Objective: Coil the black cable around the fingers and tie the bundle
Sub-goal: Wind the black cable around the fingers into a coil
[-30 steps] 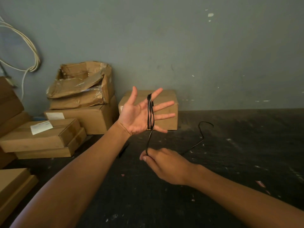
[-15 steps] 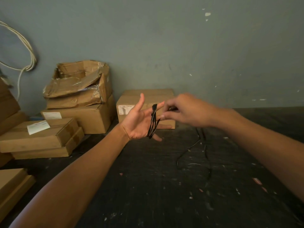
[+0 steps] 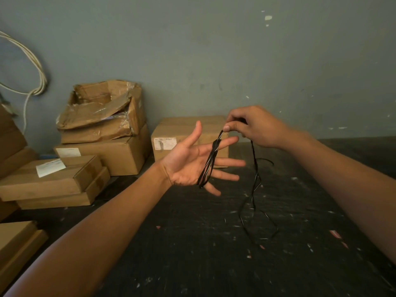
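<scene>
The right hand (image 3: 255, 127) pinches the black cable (image 3: 211, 161) just above the flat, spread left hand (image 3: 192, 163), whose fingers carry the loops crosswise.

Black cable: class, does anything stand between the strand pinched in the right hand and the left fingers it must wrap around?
Nothing visible does. The right hand pinches the black cable just above the spread fingers of the left hand; only open air lies between them.
</scene>
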The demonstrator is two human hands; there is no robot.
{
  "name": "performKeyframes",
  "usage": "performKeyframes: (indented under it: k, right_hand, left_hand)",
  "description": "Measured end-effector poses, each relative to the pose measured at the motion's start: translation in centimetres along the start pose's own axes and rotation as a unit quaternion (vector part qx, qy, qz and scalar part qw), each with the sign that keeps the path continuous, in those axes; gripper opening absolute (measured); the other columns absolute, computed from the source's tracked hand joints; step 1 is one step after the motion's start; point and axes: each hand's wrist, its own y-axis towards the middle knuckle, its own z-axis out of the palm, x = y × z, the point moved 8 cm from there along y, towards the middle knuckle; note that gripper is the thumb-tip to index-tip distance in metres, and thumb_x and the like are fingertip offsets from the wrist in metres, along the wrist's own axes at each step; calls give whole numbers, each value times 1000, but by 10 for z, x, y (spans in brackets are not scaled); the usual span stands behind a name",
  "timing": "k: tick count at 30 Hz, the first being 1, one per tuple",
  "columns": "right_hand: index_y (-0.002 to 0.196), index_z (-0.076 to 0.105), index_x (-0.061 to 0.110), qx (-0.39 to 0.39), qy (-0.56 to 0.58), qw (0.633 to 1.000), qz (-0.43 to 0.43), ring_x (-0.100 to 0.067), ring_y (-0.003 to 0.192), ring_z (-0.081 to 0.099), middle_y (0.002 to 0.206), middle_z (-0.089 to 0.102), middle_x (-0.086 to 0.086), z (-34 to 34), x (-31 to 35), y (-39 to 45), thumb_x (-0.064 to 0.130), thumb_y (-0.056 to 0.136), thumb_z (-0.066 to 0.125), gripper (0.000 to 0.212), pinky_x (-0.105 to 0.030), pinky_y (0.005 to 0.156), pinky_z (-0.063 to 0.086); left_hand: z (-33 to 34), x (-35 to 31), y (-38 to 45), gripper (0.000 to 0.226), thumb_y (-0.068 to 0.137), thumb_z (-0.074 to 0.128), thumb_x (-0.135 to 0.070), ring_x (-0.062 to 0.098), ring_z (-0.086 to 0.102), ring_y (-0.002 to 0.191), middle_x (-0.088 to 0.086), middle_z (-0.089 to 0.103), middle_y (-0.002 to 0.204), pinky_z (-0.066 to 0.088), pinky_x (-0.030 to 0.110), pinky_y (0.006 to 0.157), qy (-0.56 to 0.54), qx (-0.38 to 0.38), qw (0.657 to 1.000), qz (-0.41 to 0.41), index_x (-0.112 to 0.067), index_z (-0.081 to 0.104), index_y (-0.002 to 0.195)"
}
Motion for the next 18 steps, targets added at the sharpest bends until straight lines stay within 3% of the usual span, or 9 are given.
performKeyframes:
  k: [4, 7, 9, 11, 13, 15, 18]
  right_hand:
    - [90, 67, 9, -7, 106, 994, 32, -26, 64, 57, 75, 65, -16, 17, -22, -6, 18, 97, 55, 16, -43, 66, 50]
    - [90, 63, 9, -9, 153, 986, 60, -17, 70, 56, 74, 60, -4, 40, -44, -19, 14, 100, 48, 19, -44, 72, 49]
    - [93, 63, 8, 25, 132, 989, 57, -16, 83, 63, 85, 65, -1, 70, -53, -34, 7, 98, 49, 15, -41, 80, 52]
    - [103, 65, 9, 59, 103, 992, 48, -23, 103, 64, 107, 68, -10, 101, -49, -48, -3, 94, 48, 23, -43, 92, 53]
    - [117, 63, 5, 58, 154, 985, 51, -24, 115, 57, 124, 61, -15, 120, -36, -57, -4, 94, 44, 31, -33, 100, 47]
    - [121, 59, 6, 76, 198, 975, 61, -12, 103, 54, 114, 59, -7, 140, -23, -65, 13, 98, 43, 28, -26, 90, 44]
    - [122, 55, 20, 112, 165, 978, 55, 5, 85, 50, 97, 50, 25, 166, -10, -76, 22, 103, 37, 27, -30, 87, 42]
  left_hand:
    - [13, -3, -3, 93, 76, 20, -84, 52, 12, 145, 23, 14, 161, 0, 82, 103, -1, 40, 999, 5, -35, 16, 155]
    - [22, -11, -5, 87, 81, 18, -79, 52, 13, 144, 19, 17, 160, 12, 80, 102, 22, 57, 998, 22, -35, 13, 155]
    - [23, -18, -4, 76, 88, 16, -71, 50, 15, 144, 17, 18, 160, 18, 76, 100, 37, 58, 997, 32, -36, 13, 155]
    - [22, -20, -2, 67, 93, 16, -63, 48, 17, 144, 16, 19, 160, 19, 75, 99, 56, 52, 997, 33, -37, 14, 155]
    - [20, -19, 1, 66, 94, 16, -62, 48, 17, 144, 17, 18, 160, 20, 74, 98, 52, 49, 997, 38, -37, 14, 155]
    - [18, -21, 2, 69, 93, 16, -65, 50, 16, 143, 18, 18, 160, 21, 74, 98, 27, 51, 997, 58, -36, 14, 155]
    - [16, -30, 2, 75, 89, 20, -71, 51, 15, 142, 19, 20, 160, 19, 75, 98, 14, 49, 995, 83, -36, 13, 155]
